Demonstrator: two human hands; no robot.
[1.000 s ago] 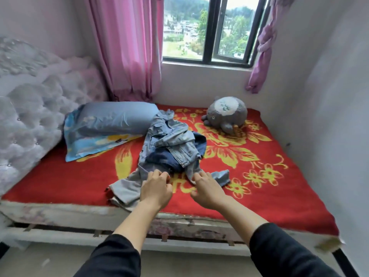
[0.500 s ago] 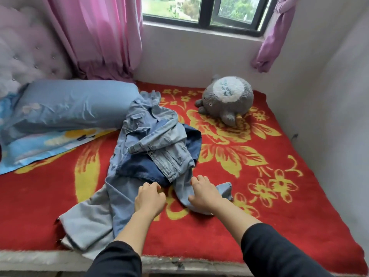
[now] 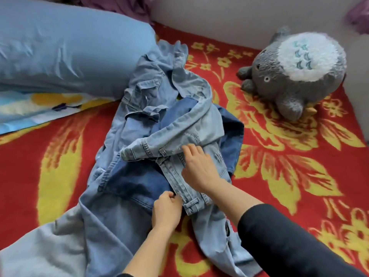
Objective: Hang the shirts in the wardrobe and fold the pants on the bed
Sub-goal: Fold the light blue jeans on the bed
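A heap of denim clothes lies on the red flowered blanket (image 3: 279, 176) in the middle of the bed. On top are light blue jeans (image 3: 179, 136) with the waistband facing me. Beneath them a darker blue denim piece (image 3: 137, 180) shows. A pale denim leg (image 3: 60, 242) trails to the lower left. My left hand (image 3: 166, 210) pinches the near end of the jeans' waistband. My right hand (image 3: 197, 168) lies on the waistband further up, fingers bent onto the cloth. No wardrobe is in view.
A blue pillow (image 3: 65, 50) lies at the upper left on a patterned pillowcase (image 3: 26, 110). A grey and white plush toy (image 3: 295, 72) sits at the upper right by the wall (image 3: 219, 15).
My view has come much closer to the bed. Both hands moved forward from the near hem onto the jeans' waistband, the left now pinching it.
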